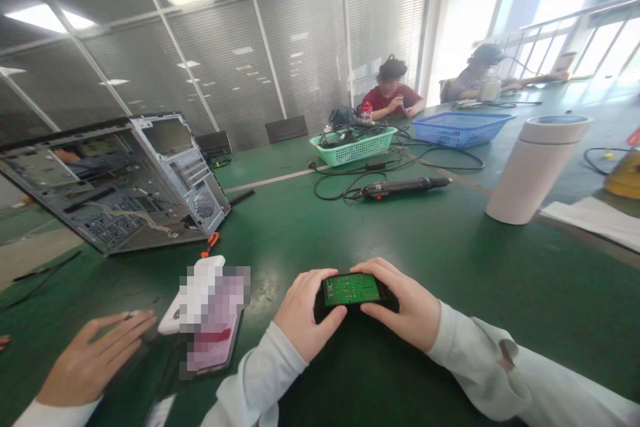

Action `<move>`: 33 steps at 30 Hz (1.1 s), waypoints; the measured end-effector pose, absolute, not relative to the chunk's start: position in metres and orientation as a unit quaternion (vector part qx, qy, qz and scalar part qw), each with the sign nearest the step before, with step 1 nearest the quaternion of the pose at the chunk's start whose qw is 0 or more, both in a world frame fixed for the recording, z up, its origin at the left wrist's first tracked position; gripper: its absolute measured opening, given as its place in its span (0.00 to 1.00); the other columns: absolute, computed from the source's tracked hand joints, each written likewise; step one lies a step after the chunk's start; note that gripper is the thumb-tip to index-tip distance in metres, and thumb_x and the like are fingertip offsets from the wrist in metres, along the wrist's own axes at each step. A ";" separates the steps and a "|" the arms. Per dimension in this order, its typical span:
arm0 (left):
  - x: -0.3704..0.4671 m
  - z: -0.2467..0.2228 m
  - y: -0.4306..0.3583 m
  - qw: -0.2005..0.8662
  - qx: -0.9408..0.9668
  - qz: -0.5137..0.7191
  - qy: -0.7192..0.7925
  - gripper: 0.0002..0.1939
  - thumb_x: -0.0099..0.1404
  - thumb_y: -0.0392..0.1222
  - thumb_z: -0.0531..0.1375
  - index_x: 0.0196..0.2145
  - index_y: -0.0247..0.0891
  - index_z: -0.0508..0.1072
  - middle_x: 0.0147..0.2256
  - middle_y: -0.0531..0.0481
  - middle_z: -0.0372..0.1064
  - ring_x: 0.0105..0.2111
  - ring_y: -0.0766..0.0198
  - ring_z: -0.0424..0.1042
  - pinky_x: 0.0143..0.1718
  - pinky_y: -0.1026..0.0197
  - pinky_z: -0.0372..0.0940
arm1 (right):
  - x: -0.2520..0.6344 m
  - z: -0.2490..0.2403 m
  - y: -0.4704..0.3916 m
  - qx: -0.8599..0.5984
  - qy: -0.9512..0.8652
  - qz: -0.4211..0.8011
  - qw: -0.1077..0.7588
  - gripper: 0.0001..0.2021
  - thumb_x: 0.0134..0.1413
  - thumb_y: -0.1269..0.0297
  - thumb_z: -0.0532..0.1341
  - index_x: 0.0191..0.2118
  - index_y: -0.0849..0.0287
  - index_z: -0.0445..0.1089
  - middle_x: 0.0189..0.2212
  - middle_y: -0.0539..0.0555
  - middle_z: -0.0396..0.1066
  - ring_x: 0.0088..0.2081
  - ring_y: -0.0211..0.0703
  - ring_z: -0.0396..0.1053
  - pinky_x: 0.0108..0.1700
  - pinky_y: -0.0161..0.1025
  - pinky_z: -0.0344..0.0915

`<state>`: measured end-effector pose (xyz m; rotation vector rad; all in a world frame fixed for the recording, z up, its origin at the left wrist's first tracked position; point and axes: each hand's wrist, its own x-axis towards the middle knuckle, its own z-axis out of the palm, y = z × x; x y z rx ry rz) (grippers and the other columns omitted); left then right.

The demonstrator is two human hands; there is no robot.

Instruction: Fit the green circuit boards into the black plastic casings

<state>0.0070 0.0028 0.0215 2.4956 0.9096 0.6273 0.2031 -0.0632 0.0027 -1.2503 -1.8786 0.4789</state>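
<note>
Low over the front of the green table, my two hands hold a green circuit board point(352, 288) set in a black casing. My left hand point(306, 315) grips its left end, thumb in front and fingers behind. On the right end, my right hand point(407, 303) is closed the same way. The board's face points up, with small solder points on it. Left of my hands lie a phone point(220, 327) and a white power bank point(200, 280) with an orange strap. I cannot tell whether the casing touches the table.
Another person's hand point(95, 353) is at the lower left. An open computer case point(125, 180) stands beyond it. Ahead lies a black electric screwdriver point(405, 187) with its cable, before a green basket point(355, 151) and a blue basket point(463, 130). A pink tumbler point(533, 170) stands right. Two people sit behind.
</note>
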 end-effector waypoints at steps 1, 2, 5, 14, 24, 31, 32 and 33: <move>0.006 0.020 0.004 0.219 0.892 0.223 0.326 0.21 0.55 0.41 0.57 0.47 0.37 0.62 0.45 0.42 0.64 0.45 0.56 0.63 0.47 0.51 0.58 | 0.203 0.002 -0.063 -0.495 -0.745 0.191 0.404 0.18 0.50 0.70 0.57 0.49 0.57 0.56 0.43 0.53 0.57 0.44 0.41 0.57 0.47 0.37 0.57; 0.005 0.019 0.004 0.228 0.889 0.225 0.327 0.21 0.54 0.41 0.57 0.46 0.37 0.62 0.44 0.43 0.64 0.45 0.56 0.63 0.47 0.52 0.58 | 0.203 0.002 -0.063 -0.494 -0.746 0.191 0.404 0.18 0.50 0.70 0.57 0.49 0.57 0.56 0.43 0.53 0.57 0.44 0.41 0.57 0.47 0.37 0.57; 0.007 0.019 0.005 0.233 0.886 0.235 0.325 0.21 0.53 0.43 0.59 0.45 0.37 0.64 0.43 0.43 0.65 0.44 0.56 0.64 0.46 0.53 0.59 | 0.203 0.003 -0.063 -0.486 -0.750 0.191 0.407 0.19 0.50 0.71 0.57 0.49 0.58 0.56 0.43 0.53 0.57 0.45 0.41 0.57 0.48 0.37 0.57; 0.006 0.024 0.004 0.292 0.852 0.267 0.342 0.18 0.57 0.45 0.55 0.46 0.39 0.66 0.44 0.45 0.67 0.42 0.58 0.65 0.44 0.57 0.59 | 0.204 0.003 -0.065 -0.487 -0.719 0.226 0.441 0.18 0.51 0.66 0.56 0.49 0.60 0.58 0.45 0.55 0.58 0.46 0.44 0.57 0.49 0.40 0.57; 0.012 0.020 0.007 0.508 0.711 0.287 0.393 0.16 0.54 0.53 0.55 0.27 0.34 0.68 0.25 0.50 0.66 0.27 0.64 0.65 0.30 0.63 0.58 | 0.198 0.004 -0.058 -0.513 -0.522 0.506 0.457 0.22 0.49 0.51 0.57 0.42 0.67 0.61 0.28 0.57 0.65 0.26 0.41 0.66 0.24 0.31 0.64; 0.020 0.017 0.003 0.584 0.681 0.231 0.376 0.27 0.53 0.65 0.47 0.23 0.35 0.63 0.18 0.49 0.66 0.18 0.66 0.64 0.22 0.64 0.53 | 0.201 0.029 -0.058 -0.519 -0.184 0.751 0.364 0.21 0.62 0.51 0.45 0.37 0.67 0.61 0.19 0.53 0.62 0.17 0.35 0.63 0.16 0.25 0.61; 0.020 0.015 0.003 0.588 0.677 0.233 0.377 0.27 0.53 0.65 0.47 0.23 0.34 0.64 0.18 0.49 0.66 0.18 0.67 0.64 0.22 0.64 0.53 | 0.202 0.030 -0.059 -0.514 -0.175 0.759 0.359 0.22 0.63 0.51 0.44 0.37 0.67 0.61 0.19 0.53 0.62 0.18 0.35 0.64 0.17 0.25 0.61; 0.021 0.013 0.003 0.592 0.670 0.239 0.379 0.27 0.53 0.64 0.47 0.25 0.34 0.64 0.18 0.50 0.66 0.18 0.67 0.64 0.22 0.64 0.53 | 0.202 0.030 -0.060 -0.512 -0.180 0.759 0.359 0.21 0.63 0.51 0.44 0.38 0.67 0.61 0.20 0.53 0.63 0.18 0.35 0.64 0.17 0.25 0.62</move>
